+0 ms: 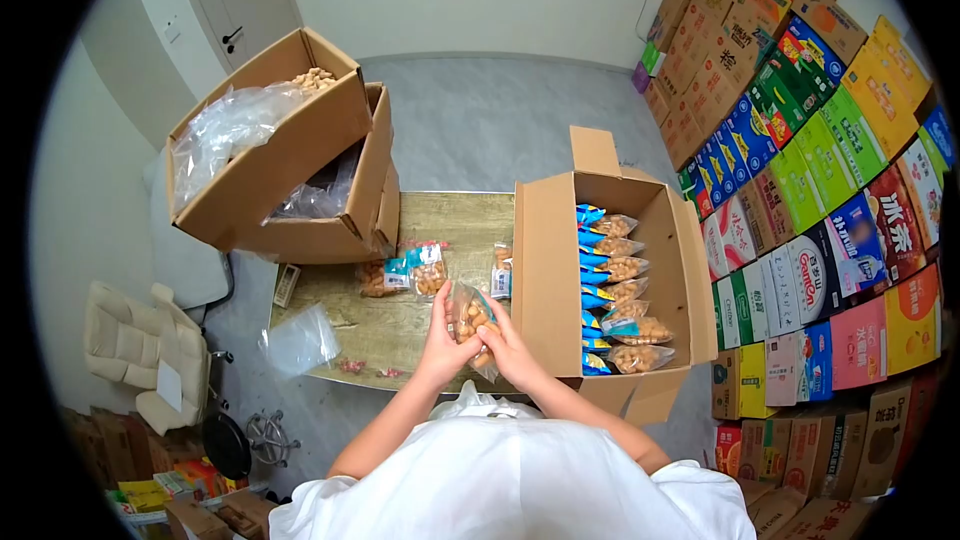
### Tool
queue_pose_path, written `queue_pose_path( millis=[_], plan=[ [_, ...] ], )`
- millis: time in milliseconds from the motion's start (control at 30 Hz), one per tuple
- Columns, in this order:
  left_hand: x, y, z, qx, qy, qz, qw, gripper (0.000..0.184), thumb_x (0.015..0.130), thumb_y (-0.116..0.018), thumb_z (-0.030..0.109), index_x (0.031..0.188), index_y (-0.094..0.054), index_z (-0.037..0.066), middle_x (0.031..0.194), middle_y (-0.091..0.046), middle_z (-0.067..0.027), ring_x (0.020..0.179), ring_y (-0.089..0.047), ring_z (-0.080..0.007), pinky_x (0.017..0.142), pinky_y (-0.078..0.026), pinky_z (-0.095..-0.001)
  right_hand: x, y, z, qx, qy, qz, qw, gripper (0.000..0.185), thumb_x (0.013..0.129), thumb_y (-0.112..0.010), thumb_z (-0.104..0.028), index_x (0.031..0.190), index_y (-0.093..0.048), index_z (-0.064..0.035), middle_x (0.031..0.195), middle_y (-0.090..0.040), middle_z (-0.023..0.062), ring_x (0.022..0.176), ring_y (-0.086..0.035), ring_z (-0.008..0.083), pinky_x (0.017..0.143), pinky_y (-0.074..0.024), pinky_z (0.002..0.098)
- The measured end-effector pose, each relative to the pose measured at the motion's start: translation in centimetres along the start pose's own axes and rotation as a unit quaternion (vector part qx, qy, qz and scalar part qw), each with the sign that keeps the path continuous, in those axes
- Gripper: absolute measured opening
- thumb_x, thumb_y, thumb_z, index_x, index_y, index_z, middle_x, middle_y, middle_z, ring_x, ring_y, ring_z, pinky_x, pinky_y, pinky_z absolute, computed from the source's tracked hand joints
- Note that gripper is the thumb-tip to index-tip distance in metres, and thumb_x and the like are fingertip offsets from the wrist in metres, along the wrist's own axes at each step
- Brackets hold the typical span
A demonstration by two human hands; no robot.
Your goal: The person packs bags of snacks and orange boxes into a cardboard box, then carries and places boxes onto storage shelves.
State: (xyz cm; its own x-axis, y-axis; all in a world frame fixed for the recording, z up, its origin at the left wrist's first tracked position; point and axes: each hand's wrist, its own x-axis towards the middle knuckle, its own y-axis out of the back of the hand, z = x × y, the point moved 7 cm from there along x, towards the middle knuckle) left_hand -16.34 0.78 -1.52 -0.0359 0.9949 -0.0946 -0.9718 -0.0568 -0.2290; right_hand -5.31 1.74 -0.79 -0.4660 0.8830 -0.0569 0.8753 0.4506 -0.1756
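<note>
Between my two hands is a clear plastic bag of peanuts (468,308), held above the table's near edge. My left hand (440,348) is closed on the bag's left side, and my right hand (513,352) grips it from the right, thumbs close together. Past my left hand, several filled bags with blue-and-white labels (427,268) lie on the table. One more labelled bag (502,270) lies against the open carton (548,290) at my right. Inside that carton, blue packets (592,292) line the left side, and clear bags of peanuts (628,268) form a row beside them.
A tilted carton (270,165) with plastic film and loose peanuts (316,79) rests on another box (375,185) at the left. Thin clear bags (302,340) overhang the table's (380,340) left front. Stacked cartons (790,190) line the right wall; a chair (150,340) stands left.
</note>
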Motion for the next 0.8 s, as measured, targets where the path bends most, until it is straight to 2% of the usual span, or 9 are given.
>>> queue_pose_path(
  millis=[200, 267, 300, 400, 467, 633, 667, 767, 800],
  plan=[
    [-0.1, 0.0, 1.5, -0.08, 0.004, 0.007, 0.997, 0.092, 0.07, -0.065, -0.001, 0.148, -0.018, 0.008, 0.129, -0.044, -0.0113, 0.118, -0.049, -0.0231, 0.098, -0.045, -0.035, -0.8, -0.2, 1.9, 0.089, -0.116, 0.03, 0.989, 0.057, 0.098, -0.048, -0.019, 0.147, -0.022, -0.0083, 0.141, -0.037, 0.0151, 0.128, -0.041, 0.0222, 0.103, -0.0362, 0.0342],
    [-0.1, 0.8, 1.2, -0.189, 0.022, 0.005, 0.982, 0.089, 0.069, -0.063, 0.002, 0.147, -0.02, 0.007, 0.13, -0.045, -0.0116, 0.12, -0.049, -0.0236, 0.1, -0.044, -0.0359, -0.1, 0.6, 1.2, 0.014, 0.073, 0.035, 0.997, 0.063, 0.096, -0.053, -0.025, 0.148, -0.02, -0.0088, 0.139, -0.04, 0.0125, 0.125, -0.045, 0.0221, 0.098, -0.0416, 0.035],
    [-0.1, 0.9, 1.2, -0.296, 0.039, 0.003, 0.955, 0.087, 0.069, -0.061, 0.004, 0.147, -0.022, 0.006, 0.132, -0.045, -0.0119, 0.122, -0.049, -0.0241, 0.102, -0.043, -0.0368, -0.1, 0.6, 1.6, 0.014, 0.073, 0.035, 0.997, 0.063, 0.096, -0.053, -0.025, 0.148, -0.02, -0.0088, 0.139, -0.04, 0.0125, 0.125, -0.045, 0.0221, 0.098, -0.0416, 0.035],
    [0.1, 0.7, 2.7, -0.32, -0.002, -0.032, 0.947, 0.087, 0.065, -0.054, 0.003, 0.146, -0.023, 0.006, 0.14, -0.042, -0.014, 0.125, -0.047, -0.0272, 0.107, -0.038, -0.0389, -0.1, 0.4, 3.2, 0.187, -0.032, 0.024, 0.982, 0.068, 0.094, -0.058, -0.03, 0.147, -0.022, -0.0088, 0.139, -0.041, 0.0098, 0.124, -0.046, 0.0226, 0.098, -0.0428, 0.0384],
    [0.2, 0.6, 3.4, -0.343, -0.026, -0.053, 0.938, 0.088, 0.063, -0.053, 0.002, 0.146, -0.024, 0.006, 0.141, -0.041, -0.0149, 0.126, -0.046, -0.0281, 0.108, -0.037, -0.0395, -0.9, -1.3, 2.7, 0.351, -0.188, -0.069, 0.915, 0.067, 0.092, -0.061, -0.034, 0.145, -0.027, -0.0097, 0.14, -0.041, 0.0092, 0.128, -0.044, 0.0237, 0.104, -0.0392, 0.043],
    [0.7, 0.4, 4.8, -0.314, -0.053, -0.044, 0.947, 0.094, 0.062, -0.056, -0.004, 0.147, -0.018, 0.008, 0.147, -0.033, -0.0188, 0.133, -0.039, -0.0303, 0.108, -0.036, -0.0408, -0.5, -1.4, 2.7, 0.489, -0.172, -0.043, 0.854, 0.06, 0.093, -0.057, -0.038, 0.141, -0.033, -0.0126, 0.136, -0.048, 0.0099, 0.122, -0.051, 0.0239, 0.103, -0.0424, 0.0475],
    [0.5, 0.0, 5.1, -0.259, -0.044, -0.042, 0.964, 0.099, 0.066, -0.066, 0.003, 0.149, -0.014, 0.011, 0.15, -0.028, -0.0192, 0.136, -0.035, -0.0304, 0.11, -0.032, -0.0419, -0.6, -1.1, 2.5, 0.481, -0.175, -0.035, 0.859, 0.057, 0.094, -0.055, -0.038, 0.14, -0.034, -0.0118, 0.135, -0.049, 0.0094, 0.122, -0.051, 0.0234, 0.102, -0.0432, 0.0465],
    [0.2, -0.9, 6.0, -0.197, -0.106, -0.133, 0.966, 0.1, 0.063, -0.07, 0.014, 0.148, -0.019, 0.007, 0.152, -0.027, -0.0156, 0.138, -0.031, -0.0288, 0.113, -0.027, -0.0408, -0.4, -0.3, 0.7, 0.439, -0.14, 0.015, 0.888, 0.05, 0.097, -0.051, -0.034, 0.138, -0.036, -0.0105, 0.134, -0.05, 0.0083, 0.12, -0.052, 0.022, 0.1, -0.0446, 0.0435],
    [0.0, -1.2, 6.4, -0.219, -0.09, -0.166, 0.957, 0.107, 0.066, -0.078, 0.031, 0.149, -0.016, 0.006, 0.152, -0.026, -0.0144, 0.139, -0.029, -0.0286, 0.113, -0.025, -0.0405, -0.1, 0.6, 0.0, 0.403, -0.1, 0.055, 0.908, 0.046, 0.098, -0.049, -0.032, 0.137, -0.037, -0.01, 0.133, -0.05, 0.0076, 0.119, -0.052, 0.0213, 0.099, -0.0452, 0.0415]
  ],
)
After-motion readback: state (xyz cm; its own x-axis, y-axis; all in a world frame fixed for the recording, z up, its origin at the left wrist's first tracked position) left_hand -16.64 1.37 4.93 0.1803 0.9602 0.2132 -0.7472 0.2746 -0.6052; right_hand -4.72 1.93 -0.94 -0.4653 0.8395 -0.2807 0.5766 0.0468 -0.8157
